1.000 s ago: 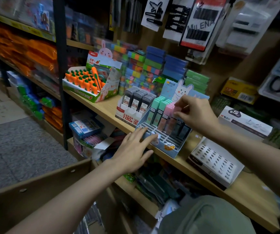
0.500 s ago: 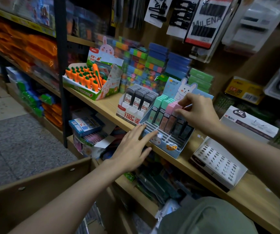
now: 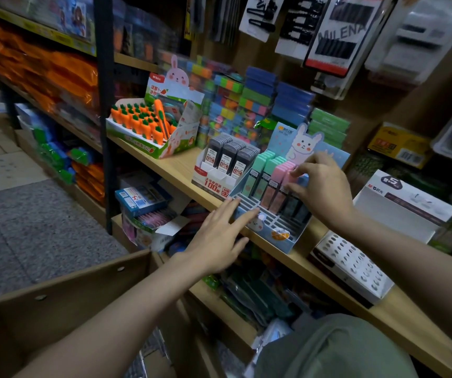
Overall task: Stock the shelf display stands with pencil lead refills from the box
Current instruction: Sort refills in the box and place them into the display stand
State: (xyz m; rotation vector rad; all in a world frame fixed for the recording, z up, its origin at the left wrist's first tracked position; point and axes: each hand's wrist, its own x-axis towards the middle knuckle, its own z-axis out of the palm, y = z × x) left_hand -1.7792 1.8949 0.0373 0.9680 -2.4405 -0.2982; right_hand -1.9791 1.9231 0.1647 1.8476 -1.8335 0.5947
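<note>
On the wooden shelf [image 3: 295, 264], a pale blue cardboard display stand with a rabbit header [image 3: 279, 233] holds upright mint-green, pink [image 3: 280, 173] and dark lead refill cases in its back slots. Right hand [image 3: 320, 186]: fingertips at the top of the pink cases; whether they pinch one cannot be told. Left hand [image 3: 219, 236]: fingers straight, tips touching stand's front left corner. Brown cardboard box [image 3: 64, 304] below, near the left arm.

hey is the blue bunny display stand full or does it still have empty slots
Partly filled. The blue bunny stand holds green, pink and dark refill cases in its back rows, while its front slots are bare.
</note>
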